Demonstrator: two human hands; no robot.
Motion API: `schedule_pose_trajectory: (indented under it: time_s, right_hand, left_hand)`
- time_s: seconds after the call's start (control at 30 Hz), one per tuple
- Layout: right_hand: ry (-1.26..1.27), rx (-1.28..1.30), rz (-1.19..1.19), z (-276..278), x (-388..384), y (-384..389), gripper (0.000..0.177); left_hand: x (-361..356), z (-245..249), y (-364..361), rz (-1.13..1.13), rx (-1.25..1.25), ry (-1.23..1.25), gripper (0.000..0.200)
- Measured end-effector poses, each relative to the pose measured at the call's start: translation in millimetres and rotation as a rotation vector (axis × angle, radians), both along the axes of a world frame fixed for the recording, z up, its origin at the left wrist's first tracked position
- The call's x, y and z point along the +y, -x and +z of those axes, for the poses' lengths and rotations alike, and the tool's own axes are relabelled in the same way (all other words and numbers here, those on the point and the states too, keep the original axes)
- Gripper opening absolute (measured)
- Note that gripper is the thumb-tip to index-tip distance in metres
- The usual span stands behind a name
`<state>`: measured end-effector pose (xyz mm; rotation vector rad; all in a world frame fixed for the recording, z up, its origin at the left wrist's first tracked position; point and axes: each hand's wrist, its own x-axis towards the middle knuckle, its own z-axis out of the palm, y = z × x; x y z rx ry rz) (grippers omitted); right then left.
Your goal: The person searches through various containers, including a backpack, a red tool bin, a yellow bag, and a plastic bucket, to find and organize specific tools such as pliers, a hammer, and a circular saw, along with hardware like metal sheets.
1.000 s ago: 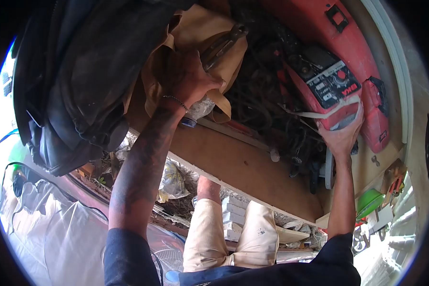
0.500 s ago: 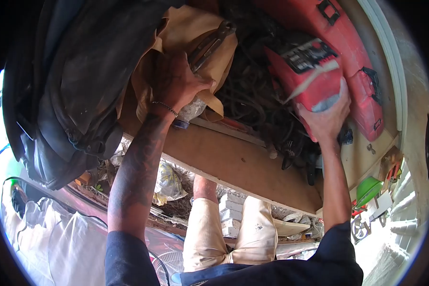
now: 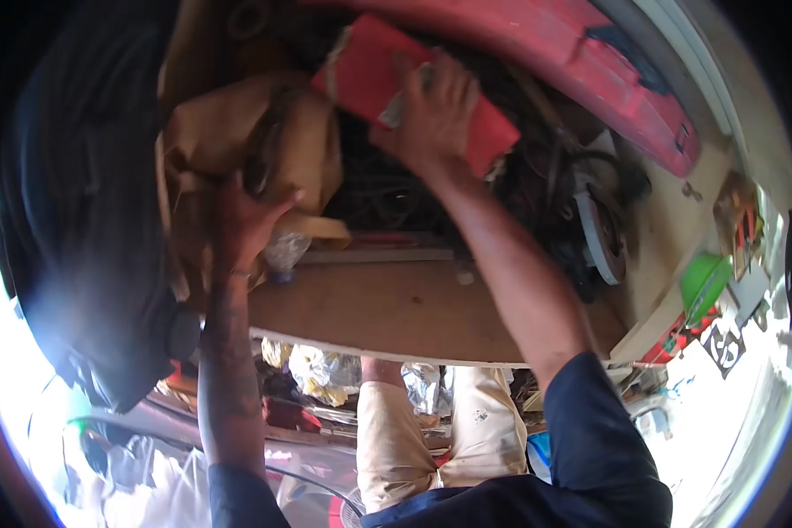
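My right hand (image 3: 436, 119) is spread over a red box (image 3: 493, 136) and grips it, tilted, above a heap of dark cables (image 3: 392, 198). My left hand (image 3: 245, 220) is at a tan leather pouch (image 3: 211, 123), thumb stretched out along its front. Its other fingers are in shadow and seem to close on the leather. A dark metal tool (image 3: 262, 158), blurred, stands in the pouch. Just below my left thumb is a clear plastic bottle (image 3: 286, 251) with a blue cap.
A wooden board (image 3: 370, 304) forms the near wall of the bin. At the back lies a large red case (image 3: 572, 44). A white-edged disc (image 3: 598, 229) rests on the right, with a green bowl (image 3: 706, 286) beyond. Dark cloth (image 3: 88, 194) hangs on the left.
The red box has moved left in my right hand and turned, so its printed side no longer shows. The white-edged disc has come into sight. My left hand stays at the pouch; the view has shifted.
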<state>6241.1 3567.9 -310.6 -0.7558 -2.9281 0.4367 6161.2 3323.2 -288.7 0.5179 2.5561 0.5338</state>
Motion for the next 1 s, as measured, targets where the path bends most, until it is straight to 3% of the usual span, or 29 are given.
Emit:
schedule_pose_trajectory:
  time_s: [0.07, 0.17, 0.23, 0.3, 0.37, 0.47, 0.6, 0.67, 0.77, 0.83, 0.87, 1.0]
  right_hand:
    - [0.045, 0.073, -0.006, 11, -4, -20, 0.089]
    - [0.229, 0.094, -0.2, 43, -13, -77, 0.087]
    - [0.202, -0.017, -0.452, 49, -3, -129, 0.086]
    - [0.282, -0.281, -0.894, 37, 12, -178, 0.092]
    - [0.671, -0.195, -1.063, -24, 21, -235, 0.093]
    - [1.038, -0.136, -1.366, -42, 32, -242, 0.092]
    - [1.117, -0.084, -1.49, -37, 21, -229, 0.086]
    - [1.08, 0.019, -1.486, -43, 12, -208, 0.077]
    - [1.269, 0.136, -1.457, -15, 12, -181, 0.076]
    - [1.198, -0.12, -1.222, 20, 10, -166, 0.078]
    - [1.207, -0.117, -1.228, 20, 9, -165, 0.078]
    - [1.326, 0.062, -1.246, 3, 13, -164, 0.081]
  left_hand:
    - [-1, -4, 1, 0.133, -0.151, 0.072, 0.098]
    - [13, 11, 6, 0.101, -0.237, 0.16, 0.103]
    - [14, 12, 4, 0.092, -0.185, 0.241, 0.107]
    - [15, 11, 1, 0.08, -0.1, 0.283, 0.11]
    - [18, 12, -1, 0.096, -0.109, 0.335, 0.11]
    - [30, 23, -10, 0.131, -0.028, 0.376, 0.111]
    - [39, 35, -14, 0.068, 0.016, 0.461, 0.094]
    - [25, 18, -16, 0.017, 0.211, 0.486, 0.085]
    - [60, 43, -28, 0.016, 0.146, 0.64, 0.078]
    - [42, 24, -23, 0.018, 0.165, 0.587, 0.076]
    - [41, 24, -23, 0.033, 0.175, 0.537, 0.073]
    - [46, 30, -17, 0.043, 0.034, 0.623, 0.09]
